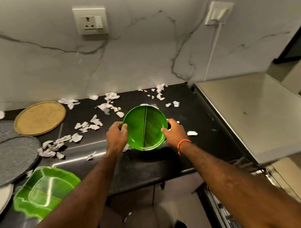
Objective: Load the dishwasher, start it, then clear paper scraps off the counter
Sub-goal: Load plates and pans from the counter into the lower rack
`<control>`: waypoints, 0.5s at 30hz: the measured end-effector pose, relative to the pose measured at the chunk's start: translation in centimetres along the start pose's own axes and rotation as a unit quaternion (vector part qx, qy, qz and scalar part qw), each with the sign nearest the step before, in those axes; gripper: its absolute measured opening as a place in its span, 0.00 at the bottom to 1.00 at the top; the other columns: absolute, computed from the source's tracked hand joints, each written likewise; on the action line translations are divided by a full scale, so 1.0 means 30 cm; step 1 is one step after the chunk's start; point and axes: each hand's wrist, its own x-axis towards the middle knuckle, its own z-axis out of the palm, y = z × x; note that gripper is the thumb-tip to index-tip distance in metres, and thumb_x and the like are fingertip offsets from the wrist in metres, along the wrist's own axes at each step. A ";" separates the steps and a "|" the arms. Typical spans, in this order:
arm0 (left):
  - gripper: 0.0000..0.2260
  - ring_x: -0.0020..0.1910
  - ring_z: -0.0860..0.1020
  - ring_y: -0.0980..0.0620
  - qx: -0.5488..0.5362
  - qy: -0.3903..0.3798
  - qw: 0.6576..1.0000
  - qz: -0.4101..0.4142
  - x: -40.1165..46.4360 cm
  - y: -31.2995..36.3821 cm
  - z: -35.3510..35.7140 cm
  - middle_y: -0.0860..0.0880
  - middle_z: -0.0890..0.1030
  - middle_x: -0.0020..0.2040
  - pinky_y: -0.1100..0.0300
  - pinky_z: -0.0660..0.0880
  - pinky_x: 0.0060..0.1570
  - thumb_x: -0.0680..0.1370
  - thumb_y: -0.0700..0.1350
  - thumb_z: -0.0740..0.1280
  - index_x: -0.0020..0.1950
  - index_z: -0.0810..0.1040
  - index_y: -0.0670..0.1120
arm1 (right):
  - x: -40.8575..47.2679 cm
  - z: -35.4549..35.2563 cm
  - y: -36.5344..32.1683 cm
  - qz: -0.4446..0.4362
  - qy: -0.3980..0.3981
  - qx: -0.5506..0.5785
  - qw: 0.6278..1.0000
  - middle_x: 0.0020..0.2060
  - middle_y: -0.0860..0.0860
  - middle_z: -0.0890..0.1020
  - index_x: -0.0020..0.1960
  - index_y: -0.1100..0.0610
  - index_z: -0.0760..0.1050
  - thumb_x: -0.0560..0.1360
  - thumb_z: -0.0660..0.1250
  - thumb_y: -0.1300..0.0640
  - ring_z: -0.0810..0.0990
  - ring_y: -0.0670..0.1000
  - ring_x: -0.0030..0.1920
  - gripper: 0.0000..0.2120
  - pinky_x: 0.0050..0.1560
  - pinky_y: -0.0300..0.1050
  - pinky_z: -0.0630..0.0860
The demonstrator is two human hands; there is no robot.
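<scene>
A round green plate with a leaf pattern is held over the black counter. My left hand grips its left rim and my right hand grips its right rim, thumbs over the edge. Torn white paper scraps lie scattered across the counter, from the back wall to the front edge. A second green leaf-shaped plate sits at the counter's front left. The open dishwasher shows as a steel surface at the right.
At the left lie a round woven mat, two grey round mats and the edge of a white plate. A wall socket and a plugged white cable are on the marble wall.
</scene>
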 end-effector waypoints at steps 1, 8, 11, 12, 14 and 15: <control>0.08 0.45 0.79 0.48 -0.002 -0.014 1.000 0.012 -0.023 0.028 0.036 0.48 0.82 0.44 0.58 0.68 0.44 0.82 0.46 0.66 0.53 0.82 0.43 | -0.023 -0.046 0.033 0.007 0.017 -0.002 1.000 0.42 0.49 0.83 0.53 0.52 0.77 0.73 0.68 0.55 0.82 0.50 0.41 0.09 0.42 0.48 0.82; 0.08 0.47 0.83 0.51 -0.072 -0.159 0.976 0.129 -0.195 0.250 0.326 0.51 0.85 0.48 0.49 0.81 0.51 0.82 0.45 0.66 0.58 0.82 0.45 | -0.185 -0.387 0.301 0.063 0.121 0.004 0.991 0.37 0.50 0.82 0.49 0.54 0.76 0.71 0.70 0.56 0.81 0.54 0.39 0.08 0.46 0.54 0.79; 0.08 0.46 0.84 0.52 -0.111 -0.194 0.963 0.151 -0.257 0.331 0.403 0.50 0.85 0.47 0.53 0.81 0.50 0.82 0.42 0.66 0.58 0.82 0.45 | -0.236 -0.473 0.378 0.076 0.139 -0.004 0.987 0.36 0.50 0.80 0.47 0.56 0.74 0.71 0.70 0.57 0.79 0.58 0.39 0.07 0.43 0.51 0.77; 0.07 0.46 0.84 0.52 -0.123 -0.217 0.955 0.160 -0.309 0.375 0.468 0.50 0.86 0.47 0.54 0.81 0.50 0.82 0.41 0.66 0.58 0.82 0.45 | -0.279 -0.536 0.434 0.097 0.146 -0.003 0.985 0.36 0.51 0.80 0.48 0.55 0.73 0.72 0.69 0.57 0.79 0.59 0.41 0.07 0.43 0.50 0.76; 0.07 0.47 0.84 0.53 -0.130 -0.271 0.938 0.175 -0.414 0.460 0.584 0.49 0.86 0.48 0.56 0.81 0.50 0.82 0.40 0.67 0.58 0.82 0.45 | -0.354 -0.637 0.559 0.130 0.173 -0.005 0.976 0.41 0.55 0.81 0.51 0.55 0.72 0.74 0.67 0.56 0.79 0.61 0.45 0.08 0.45 0.51 0.76; 0.08 0.47 0.84 0.53 -0.122 -0.296 0.929 0.187 -0.474 0.504 0.648 0.49 0.86 0.48 0.57 0.81 0.51 0.82 0.41 0.67 0.59 0.82 0.45 | -0.402 -0.690 0.629 0.143 0.191 -0.008 0.971 0.44 0.57 0.81 0.53 0.56 0.71 0.75 0.66 0.55 0.79 0.62 0.47 0.08 0.48 0.54 0.76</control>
